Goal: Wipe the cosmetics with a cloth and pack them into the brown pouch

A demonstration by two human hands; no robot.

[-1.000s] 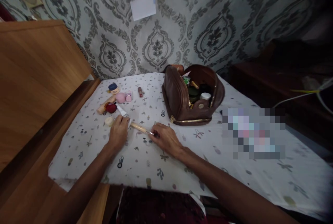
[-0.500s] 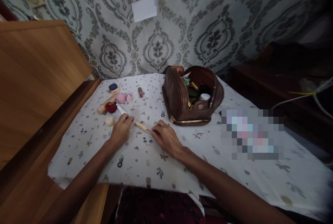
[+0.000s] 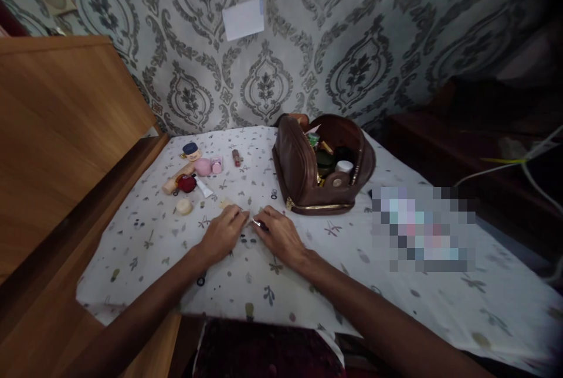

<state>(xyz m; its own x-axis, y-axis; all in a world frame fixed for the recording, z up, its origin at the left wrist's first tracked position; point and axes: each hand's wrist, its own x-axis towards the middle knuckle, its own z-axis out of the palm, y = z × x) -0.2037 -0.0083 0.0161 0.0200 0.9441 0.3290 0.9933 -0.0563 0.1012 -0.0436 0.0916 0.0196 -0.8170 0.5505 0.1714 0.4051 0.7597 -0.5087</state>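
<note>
My left hand (image 3: 225, 231) is closed over the table, its fingertips pinched near my right hand; what they hold is too small to make out. Between the fingers of my right hand (image 3: 280, 234) is a small dark, shiny item (image 3: 260, 225). A narrow gap separates the two hands. Just beyond the left fingers lies a pale, faint item (image 3: 226, 204). A white tube (image 3: 204, 187) rests farther left, beside a dark red item (image 3: 187, 183) and a round cream-coloured item (image 3: 184, 207).
An open brown bag (image 3: 325, 193) with several items stands behind my right hand. A blue-lidded jar (image 3: 190, 151), a pink item (image 3: 203, 167) and a small tube (image 3: 236, 158) lie at the back left. A blurred object (image 3: 422, 228) is at the right.
My left hand has moved right, away from the white tube and closer to my right hand. The pale stick seen between the hands is no longer visible; a dark, shiny item shows at my right fingers.
</note>
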